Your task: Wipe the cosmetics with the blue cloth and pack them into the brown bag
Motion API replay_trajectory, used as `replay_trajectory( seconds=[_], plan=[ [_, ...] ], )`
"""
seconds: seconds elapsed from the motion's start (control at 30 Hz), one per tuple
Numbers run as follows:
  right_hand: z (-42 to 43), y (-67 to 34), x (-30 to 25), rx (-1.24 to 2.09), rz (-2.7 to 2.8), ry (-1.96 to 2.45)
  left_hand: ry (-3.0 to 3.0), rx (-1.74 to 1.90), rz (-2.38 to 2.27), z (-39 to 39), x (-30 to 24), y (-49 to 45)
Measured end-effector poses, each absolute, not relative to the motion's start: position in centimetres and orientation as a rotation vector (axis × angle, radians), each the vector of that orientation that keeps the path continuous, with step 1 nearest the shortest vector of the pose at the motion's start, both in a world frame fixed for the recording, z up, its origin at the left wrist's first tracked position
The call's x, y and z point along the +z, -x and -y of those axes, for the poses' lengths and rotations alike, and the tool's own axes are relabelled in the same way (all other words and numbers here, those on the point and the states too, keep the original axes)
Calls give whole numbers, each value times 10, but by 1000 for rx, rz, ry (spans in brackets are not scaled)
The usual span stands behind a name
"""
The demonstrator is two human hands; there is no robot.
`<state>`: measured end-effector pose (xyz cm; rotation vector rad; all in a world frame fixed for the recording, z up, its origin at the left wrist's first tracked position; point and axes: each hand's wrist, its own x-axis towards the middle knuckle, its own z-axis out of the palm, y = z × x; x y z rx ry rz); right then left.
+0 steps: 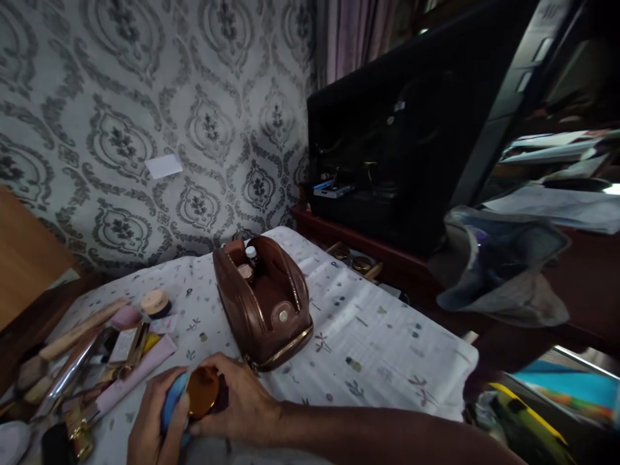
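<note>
My left hand [150, 423] is wrapped round a blue object [172, 400] at the near edge of the table. My right hand [242, 400] curls its fingers over a round amber-gold lid or jar [201, 391] pressed against that blue object. Just beyond both hands stands a brown leather cosmetic pouch [264, 303], unzipped, with small bottles [249, 258] poking out of its top. It rests on a white cloth with small flower prints [378, 336].
A heap of cosmetics lies at the left: a pink tube [133, 374], brushes [77, 332], a round cork-topped jar [155, 302], compacts. A dark television [402, 142] stands on a red-brown cabinet [368, 248] behind. Grey cloth [498, 265] and papers lie at the right.
</note>
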<state>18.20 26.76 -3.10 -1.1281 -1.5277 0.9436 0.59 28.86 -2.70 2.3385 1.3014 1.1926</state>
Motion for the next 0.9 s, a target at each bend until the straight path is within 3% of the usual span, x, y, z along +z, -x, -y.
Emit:
replay_trajectory(
  seconds=[0.2, 0.5, 0.63, 0.8, 0.9],
  plan=[
    [-261, -184, -19, 932, 1450, 1133, -1945, 1287, -1527, -281, -29, -23],
    [-259, -221, 53, 584, 1476, 896, -2060, 1221, -1629, -292, 27, -46],
    [-272, -257, 93, 544, 1377, 826, -2113, 1279, -1404, -296, 63, -88],
    [-309, -301, 121, 333, 1443, 1043, -2958, 1136, -667, -310, 84, -124],
    [-327, -314, 123, 315, 1552, 1339, -3294, 905, -571, -315, 83, -131]
  ],
)
